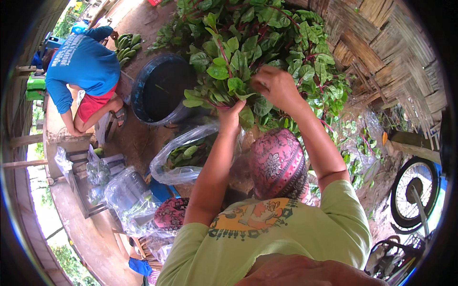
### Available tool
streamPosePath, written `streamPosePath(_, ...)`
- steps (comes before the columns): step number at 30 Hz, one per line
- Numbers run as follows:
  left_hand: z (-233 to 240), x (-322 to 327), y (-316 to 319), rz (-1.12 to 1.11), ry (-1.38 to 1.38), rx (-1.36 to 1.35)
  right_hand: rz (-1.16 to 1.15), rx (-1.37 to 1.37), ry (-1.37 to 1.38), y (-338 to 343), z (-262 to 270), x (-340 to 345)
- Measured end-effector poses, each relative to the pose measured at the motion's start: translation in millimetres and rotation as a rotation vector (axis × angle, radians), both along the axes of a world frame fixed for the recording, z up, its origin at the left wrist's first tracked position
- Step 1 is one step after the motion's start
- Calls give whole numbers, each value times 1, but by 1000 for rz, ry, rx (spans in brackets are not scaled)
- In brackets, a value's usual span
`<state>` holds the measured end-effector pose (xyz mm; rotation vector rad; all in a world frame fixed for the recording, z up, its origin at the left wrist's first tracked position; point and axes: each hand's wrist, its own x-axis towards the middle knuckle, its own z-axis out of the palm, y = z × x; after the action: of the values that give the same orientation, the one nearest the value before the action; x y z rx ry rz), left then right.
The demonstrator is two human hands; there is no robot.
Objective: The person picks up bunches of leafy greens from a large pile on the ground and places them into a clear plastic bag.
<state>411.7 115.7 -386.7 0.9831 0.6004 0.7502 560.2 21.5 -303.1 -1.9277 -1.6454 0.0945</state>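
Note:
My left hand [230,118] grips the lower end of a bunch of leafy Malabar spinach stems [222,71], with red stalks and green leaves. Just right of that bunch, my right hand [275,87] is raised with curled fingers; blur hides whether it holds a stem. Behind both hands rises a large heap of the same greens [257,21]. An open clear plastic bag [161,171] with leaves inside lies below my left forearm. To the left of the bunch stands a dark round tub [137,96] with a dark interior.
At upper left a person in a blue shirt [84,64] bends forward near a pile of green elongated produce [127,46]. Filled plastic bags [128,200] lie at lower left. A woven bamboo wall [386,46] and a spoked wheel [415,193] stand on the right.

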Motion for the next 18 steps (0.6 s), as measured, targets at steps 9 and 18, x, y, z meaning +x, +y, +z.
streamPosePath(9, -6, -5, -7, -72, 79, -64, 148, 421, -337, 21, -24, 21)
streamPosePath(18, 1, 3, -30, -133, 179, -84, -107, 299, -193, -7, -56, 13)
